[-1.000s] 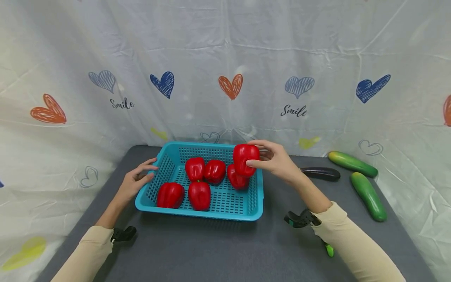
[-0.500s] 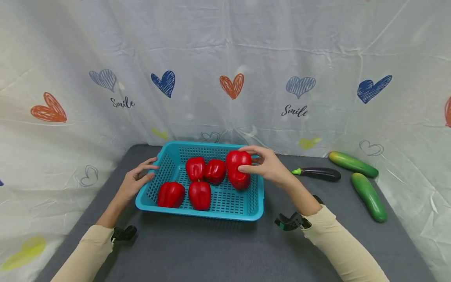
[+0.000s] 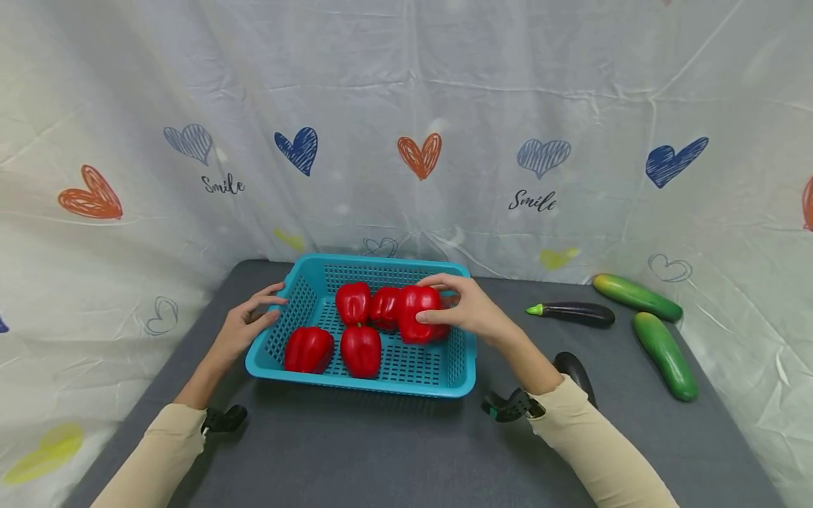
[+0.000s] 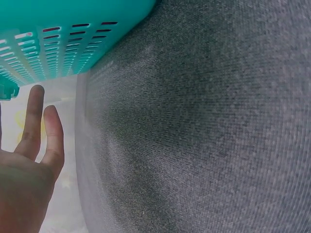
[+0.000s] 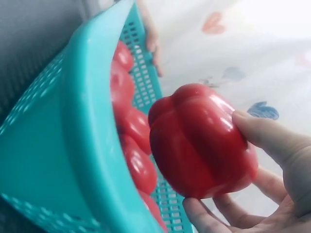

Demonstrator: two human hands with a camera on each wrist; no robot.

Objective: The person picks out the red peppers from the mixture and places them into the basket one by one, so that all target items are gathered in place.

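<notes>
My right hand [image 3: 473, 309] grips a red bell pepper [image 3: 414, 314] between thumb and fingers, over the right part of a blue plastic basket [image 3: 365, 384]. In the right wrist view the held pepper [image 5: 201, 141] hangs above the basket's inside, level with the rim. Several other red bell peppers lie in the basket, among them one at the front left [image 3: 308, 351] and one at the front middle [image 3: 360, 351]. Another peeks out from behind the held one. My left hand [image 3: 246, 321] rests its extended fingertips at the basket's left rim.
On the grey table [image 3: 381, 451], right of the basket, lies an eggplant [image 3: 578, 313] with a green stem. A second dark eggplant [image 3: 571, 370] is partly covered by my right forearm. Two cucumbers [image 3: 637, 296] lie at the far right. A white curtain [image 3: 406, 85] stands behind.
My right hand has moved left and down with the bell pepper, from above the basket's back right towards the other peppers. The left hand has stayed in place.
</notes>
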